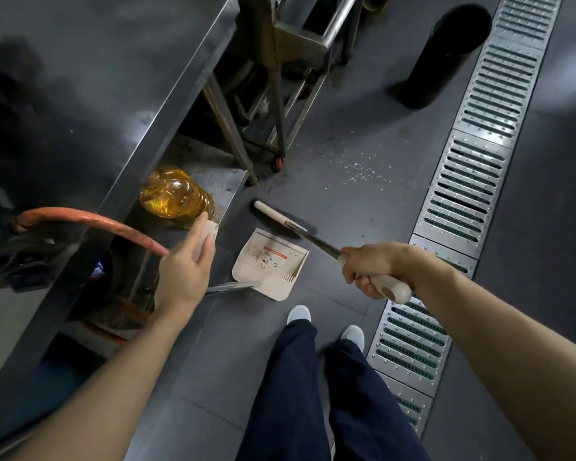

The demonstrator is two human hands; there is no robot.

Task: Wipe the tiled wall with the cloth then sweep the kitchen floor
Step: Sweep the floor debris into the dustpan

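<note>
My right hand [371, 269] grips the beige handle of a broom [313, 239]. Its metal shaft runs down to the broom head [273, 212], which lies on the dark floor just beyond the dustpan. My left hand [185, 261] holds the beige top grip of the dustpan's long handle [207, 232]. The beige dustpan [273, 264] sits flat on the floor between my hands, with a sticker inside it. White crumbs [363, 171] are scattered on the floor further ahead. No cloth or tiled wall is in view.
A steel counter [90, 104] runs along the left, with a bottle of yellow oil [177, 194] on its lower shelf and an orange hose [90, 219] beside it. A metal trolley frame [280, 94] stands ahead. On the right are a floor drain grate [473, 181] and a black cylinder [446, 58].
</note>
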